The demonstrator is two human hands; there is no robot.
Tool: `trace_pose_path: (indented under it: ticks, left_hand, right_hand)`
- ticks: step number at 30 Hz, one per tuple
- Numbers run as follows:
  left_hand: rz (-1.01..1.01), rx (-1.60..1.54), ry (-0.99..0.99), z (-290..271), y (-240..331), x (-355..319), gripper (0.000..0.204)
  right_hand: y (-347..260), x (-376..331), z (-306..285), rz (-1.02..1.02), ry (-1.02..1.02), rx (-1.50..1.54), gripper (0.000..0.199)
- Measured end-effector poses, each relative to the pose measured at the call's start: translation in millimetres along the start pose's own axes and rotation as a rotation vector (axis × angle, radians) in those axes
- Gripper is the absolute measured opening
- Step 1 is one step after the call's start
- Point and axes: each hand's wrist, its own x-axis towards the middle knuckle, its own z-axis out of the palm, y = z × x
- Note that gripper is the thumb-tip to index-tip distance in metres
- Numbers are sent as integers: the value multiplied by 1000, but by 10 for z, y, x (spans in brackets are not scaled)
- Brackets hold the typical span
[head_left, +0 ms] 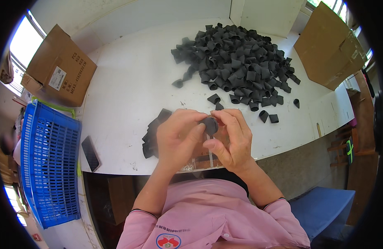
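Between my two hands is a small black foam-like sleeve (210, 125), set over the top of a pale upright rod (211, 155). My left hand (179, 135) pinches it from the left, thumb against its near side. From the right, my right hand (235, 139) curls its fingers around the sleeve's far edge, while the thumb points in lower down beside the rod. A clear base (193, 164) with a brownish surface shows partly below my hands. Left of my left hand lies a small stack of flat black pieces (150, 137), partly covered by that hand.
A large heap of black sleeves (245, 62) covers the far middle of the white table (129, 74). Cardboard boxes stand at the far left (65, 70) and far right (330, 50). A phone (90, 153) lies near a blue basket (50, 166). A blue stool (324, 207) stands lower right.
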Motion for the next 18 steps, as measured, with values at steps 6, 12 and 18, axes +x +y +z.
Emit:
trace_pose_path:
  ticks: [6,12,18]
  left_hand:
    - [32,-66,171,2,-138,-50,13]
    - [51,23,168,-22,-245,-154,9]
    - [11,-65,144,79,-132,-53,17]
  right_hand:
    - [-7,-6,71,-39,5,-86,28]
    - [86,-33,154,-63,-48,-129,15]
    - [149,-90,156,-48,-57,-109,13]
